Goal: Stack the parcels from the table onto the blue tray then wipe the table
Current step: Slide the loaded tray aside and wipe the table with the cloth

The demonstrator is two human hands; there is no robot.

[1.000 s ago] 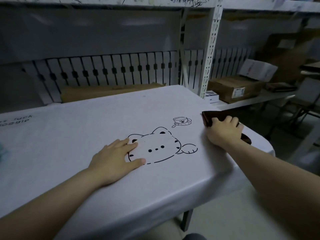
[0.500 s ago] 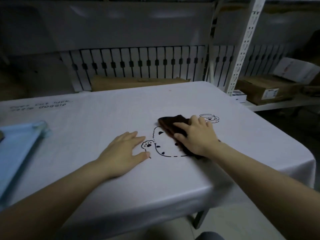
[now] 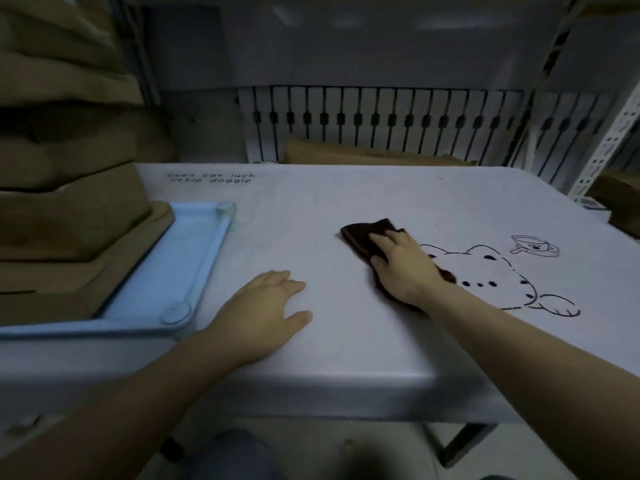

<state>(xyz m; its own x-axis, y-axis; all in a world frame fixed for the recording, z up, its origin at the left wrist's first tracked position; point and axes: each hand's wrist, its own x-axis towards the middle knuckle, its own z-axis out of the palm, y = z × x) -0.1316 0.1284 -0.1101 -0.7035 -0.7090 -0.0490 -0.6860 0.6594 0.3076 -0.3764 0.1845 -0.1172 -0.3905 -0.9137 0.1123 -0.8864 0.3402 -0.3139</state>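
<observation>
Cloth (image 3: 363,239) has travelled: a second ago it sat at the surface's (image 3: 346,341) far right edge, half a second ago over the printed cat drawing (image 3: 491,275), now just left of the cat's head, heading toward the blue tray (image 3: 194,251). The right hand (image 3: 403,268) lies flat on top, fingers spread, pressing the cloth down rather than pinching it. The left hand (image 3: 266,317) has stayed palm-down and open on the bare surface, between tray and cloth, holding nothing; it looks like a brace.

Read: the wipe is mid-pass, right-to-left. The strip between cloth and tray looks not yet covered, so the job is probably past halfway, not finished.

The parcels (image 3: 65,216) are stacked as a brown pile on the tray, left of the cloth; no parcel is visible on the surface, so the stacking step looks done.

Surface: pale covering with the cat print, a small cup drawing right of the cat, and a line of text behind the tray.

Room: dim. Slotted metal shelving (image 3: 381,123) behind the surface, cardboard on it, a perforated upright at far right.
</observation>
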